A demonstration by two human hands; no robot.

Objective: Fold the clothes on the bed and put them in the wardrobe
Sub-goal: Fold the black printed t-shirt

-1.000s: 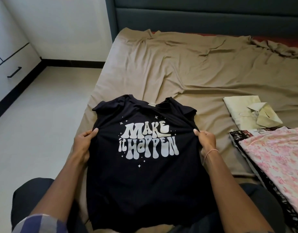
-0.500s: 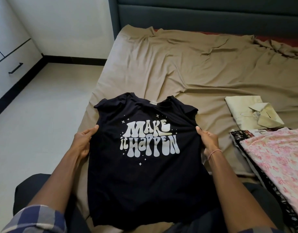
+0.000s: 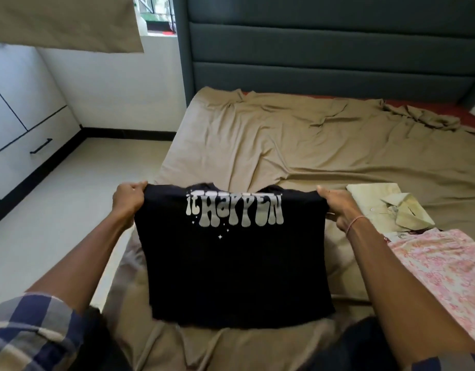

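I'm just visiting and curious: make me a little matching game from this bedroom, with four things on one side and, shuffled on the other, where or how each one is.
Things:
1 black T-shirt
2 pale green shirt
3 pink floral garment
4 headboard

States:
A folded, collar showing, on the bed
B upright at the far end
C gripped by the left hand and right hand
D lying at the picture's right edge

Pairs: 1-C; 2-A; 3-D; 4-B
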